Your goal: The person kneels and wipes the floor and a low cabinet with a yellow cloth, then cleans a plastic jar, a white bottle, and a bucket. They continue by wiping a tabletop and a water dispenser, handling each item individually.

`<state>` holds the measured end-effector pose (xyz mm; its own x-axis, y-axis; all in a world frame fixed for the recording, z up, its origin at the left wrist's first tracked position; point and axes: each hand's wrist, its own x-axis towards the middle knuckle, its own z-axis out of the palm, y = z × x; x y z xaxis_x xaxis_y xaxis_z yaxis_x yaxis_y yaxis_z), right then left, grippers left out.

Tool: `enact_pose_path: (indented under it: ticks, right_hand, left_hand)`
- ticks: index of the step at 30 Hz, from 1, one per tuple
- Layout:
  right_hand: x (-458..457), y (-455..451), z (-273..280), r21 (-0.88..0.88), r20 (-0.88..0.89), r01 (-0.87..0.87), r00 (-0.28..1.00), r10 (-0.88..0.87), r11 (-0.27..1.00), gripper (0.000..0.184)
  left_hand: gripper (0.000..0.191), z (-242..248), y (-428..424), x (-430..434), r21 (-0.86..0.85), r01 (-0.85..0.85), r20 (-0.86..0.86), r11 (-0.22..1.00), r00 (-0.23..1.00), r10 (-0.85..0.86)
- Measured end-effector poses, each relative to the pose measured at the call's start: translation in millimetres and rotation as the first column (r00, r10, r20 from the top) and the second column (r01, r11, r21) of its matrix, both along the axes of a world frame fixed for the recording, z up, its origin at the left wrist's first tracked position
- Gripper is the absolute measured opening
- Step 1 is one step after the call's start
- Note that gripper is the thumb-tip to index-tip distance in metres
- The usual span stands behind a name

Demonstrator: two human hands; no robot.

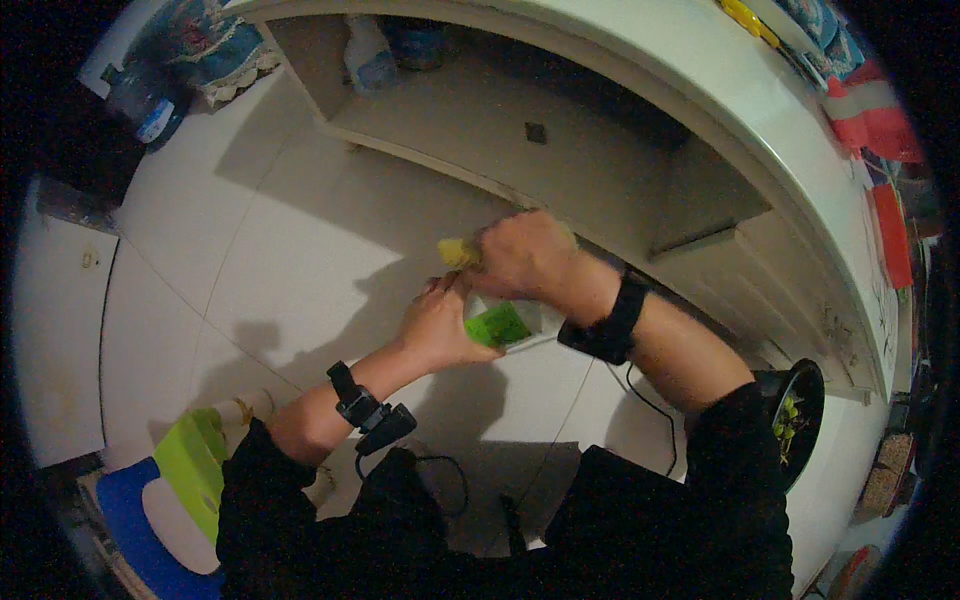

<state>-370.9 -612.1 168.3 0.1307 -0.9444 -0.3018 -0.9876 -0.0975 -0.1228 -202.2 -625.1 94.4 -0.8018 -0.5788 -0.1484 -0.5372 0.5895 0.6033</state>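
Observation:
My left hand [437, 324] is wrapped around a small pale container with a bright green patch [499, 326] on its side. Just above it, my right hand [525, 251] is closed in a fist. A small yellow piece [456, 252] sticks out on the left side of this fist; blur keeps me from telling what it is. Both hands are close together over the tiled floor, near the front edge of a low cabinet. My right hand covers the upper part of the container, so its top is hidden.
The open cabinet [480, 127] holds a plastic bottle [369, 56] and lies under a white countertop [675, 45]. A black bin or bowl [802, 420] with green plant scraps stands at the right. Lower left is a green plastic object [191, 465]. A water jug [142, 109] sits at upper left.

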Motion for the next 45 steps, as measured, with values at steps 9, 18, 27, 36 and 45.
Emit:
enact_pose_path:
  ticks: [9,18,27,36,45]
  right_hand:
    - [-117,49,-7,0.549,0.789,0.382,0.056,-0.612,0.743,0.049]
    - [-11,43,-42,0.481,0.876,0.576,-0.293,-0.382,0.661,0.066]
    - [1,64,-58,-0.611,0.548,0.202,0.806,0.224,0.766,0.061]
    - [-42,54,-53,0.515,0.848,0.552,-0.438,-0.297,0.656,0.043]
    - [16,35,-15,0.462,0.784,0.324,-0.585,-0.208,0.825,0.059]
  left_hand:
    - [0.089,2,-14,8,0.49,0.033,-0.304,0.871,0.943,0.136]
    - [0.071,10,-20,-12,0.649,0.061,-0.564,0.758,0.708,0.426]
    - [0.064,15,-39,-15,0.978,0.118,-0.21,0.173,0.558,0.803]
    - [0.09,25,-52,-8,0.925,0.366,-0.311,0.107,0.56,0.768]
    - [0.087,2,-31,-28,0.806,0.126,-0.564,0.578,0.456,0.688]
